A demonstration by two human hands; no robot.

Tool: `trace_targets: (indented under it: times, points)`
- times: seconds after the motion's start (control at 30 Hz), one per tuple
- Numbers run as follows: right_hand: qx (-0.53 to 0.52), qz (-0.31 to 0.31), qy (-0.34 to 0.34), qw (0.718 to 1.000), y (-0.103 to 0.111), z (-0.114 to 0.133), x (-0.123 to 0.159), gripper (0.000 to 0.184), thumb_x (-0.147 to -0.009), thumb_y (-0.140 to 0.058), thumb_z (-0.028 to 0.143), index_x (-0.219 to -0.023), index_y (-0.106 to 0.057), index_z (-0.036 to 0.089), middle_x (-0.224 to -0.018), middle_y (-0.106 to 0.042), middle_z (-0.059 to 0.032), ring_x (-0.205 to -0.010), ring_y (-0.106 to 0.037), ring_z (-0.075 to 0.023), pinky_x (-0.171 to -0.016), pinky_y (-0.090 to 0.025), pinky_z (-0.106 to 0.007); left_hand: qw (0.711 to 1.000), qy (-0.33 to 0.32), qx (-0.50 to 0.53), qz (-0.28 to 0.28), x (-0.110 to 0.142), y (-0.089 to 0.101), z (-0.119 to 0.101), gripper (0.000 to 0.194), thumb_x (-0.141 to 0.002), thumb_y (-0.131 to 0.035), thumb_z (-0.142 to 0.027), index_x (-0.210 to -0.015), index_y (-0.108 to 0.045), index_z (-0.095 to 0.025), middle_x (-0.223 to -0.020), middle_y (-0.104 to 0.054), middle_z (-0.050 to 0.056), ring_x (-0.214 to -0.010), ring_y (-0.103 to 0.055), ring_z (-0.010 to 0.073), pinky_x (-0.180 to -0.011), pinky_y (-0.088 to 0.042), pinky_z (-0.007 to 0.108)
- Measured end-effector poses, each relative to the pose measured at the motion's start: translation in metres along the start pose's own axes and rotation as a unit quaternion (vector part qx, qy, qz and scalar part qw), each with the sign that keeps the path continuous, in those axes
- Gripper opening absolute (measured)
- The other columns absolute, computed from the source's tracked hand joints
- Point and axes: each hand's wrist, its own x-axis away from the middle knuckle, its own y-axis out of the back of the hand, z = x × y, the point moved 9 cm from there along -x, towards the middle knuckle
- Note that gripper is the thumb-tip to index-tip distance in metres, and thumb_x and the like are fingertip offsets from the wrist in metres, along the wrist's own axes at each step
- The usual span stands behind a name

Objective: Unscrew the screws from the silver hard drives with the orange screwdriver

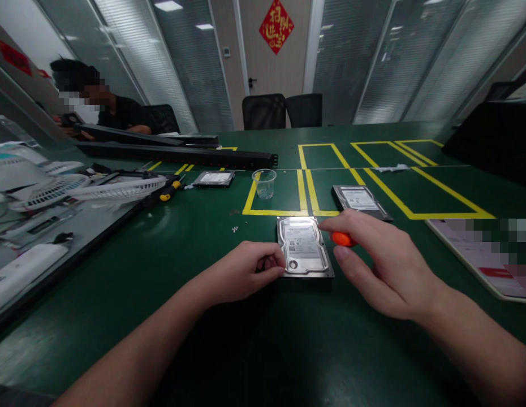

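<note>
A silver hard drive (303, 249) lies label side up on the green table in front of me. My left hand (246, 268) pinches its lower left edge between thumb and curled fingers. Just right of the drive is my right hand (382, 265), its fingers closed around a bright orange, rounded tool end (343, 239). The rest of that tool is hidden by the hand. The right index fingertip reaches the drive's upper right edge; I cannot tell whether it touches. Several tiny pale pieces, perhaps screws (235, 229), lie to the drive's left.
A clear plastic cup (265, 186) stands behind the drive. Other hard drives lie at right (359, 200) and left (214, 179). A yellow-black screwdriver (170, 190) sits by a cluttered tray (89, 249). Long black bars (178, 154) cross the back; a person (123, 113) sits beyond.
</note>
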Motion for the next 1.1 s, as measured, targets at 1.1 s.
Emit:
trace_targets:
  times: [1.1]
  points:
    - [-0.064,-0.072,-0.058,0.994,0.020,-0.006,0.004,0.033,-0.105,-0.053,0.024,-0.136,-0.062,0.021,-0.111,-0.068,-0.0091,-0.097,-0.066,-0.0243,-0.084,-0.053,-0.041,0.999,0.022,0.031,0.004,0.000,0.002,0.004,0.015,-0.102,-0.064,-0.032,-0.103,-0.072,-0.018,-0.086,-0.066,0.000,-0.075,-0.057,0.0137,-0.067,-0.044,0.026]
